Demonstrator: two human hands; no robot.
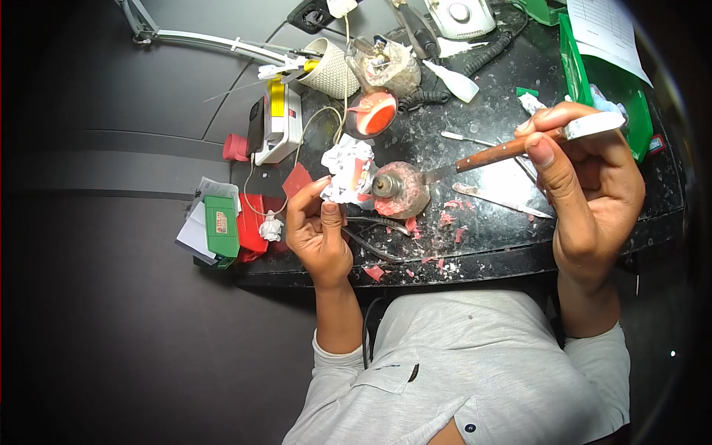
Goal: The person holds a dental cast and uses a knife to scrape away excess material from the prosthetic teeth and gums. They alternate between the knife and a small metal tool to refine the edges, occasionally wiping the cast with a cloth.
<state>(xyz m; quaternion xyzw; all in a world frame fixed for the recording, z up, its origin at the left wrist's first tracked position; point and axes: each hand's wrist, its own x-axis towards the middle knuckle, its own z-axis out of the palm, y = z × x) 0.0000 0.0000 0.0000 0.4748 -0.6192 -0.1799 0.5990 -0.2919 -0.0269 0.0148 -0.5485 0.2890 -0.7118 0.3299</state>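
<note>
Our wooden-handled wax knife (497,153) lies across the air above the counter (445,119), its blade reaching to the shoulder of the spirit burner (404,204). Our right hand (593,185) pinches the handle between thumb and fingers, well back from the metal, and that is a sound grip: we do best to keep it light, steady the wrist and keep skin clear of the burner's top. Our left hand (322,241) seems to pinch the edge of the crumpled white paper (343,174), though glare blurs the contact; holding it low and away from the burner's neck is wise. A pink wax piece (297,179) shows beside that index finger. Pink shavings (446,219) lie near the burner, with a serrated blade (504,202) beyond them. Farther off sit the bowl of orange wax (374,115) and a woven cup (330,70).
</note>
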